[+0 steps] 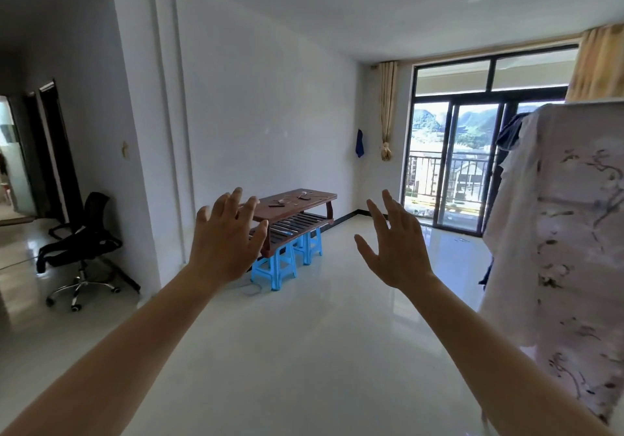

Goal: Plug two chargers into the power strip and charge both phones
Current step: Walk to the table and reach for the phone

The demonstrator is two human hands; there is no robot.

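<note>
Far across the room a low brown wooden table (314, 196) stands against the white wall. On its top lie small dark and pale items (287, 201), too small to tell apart as phones, chargers or a power strip. My left hand (224, 239) is raised in front of me with fingers spread and holds nothing; it overlaps the table's left end in view. My right hand (393, 246) is raised to the right of the table, fingers apart and empty. Both hands are well short of the table.
Two blue plastic stools (280, 265) stand under the table, with a white cord (251, 288) on the floor beside them. A black office chair (79, 243) is at the left. A patterned white cloth (567, 226) hangs close on the right. Glass balcony doors (472, 165) are behind.
</note>
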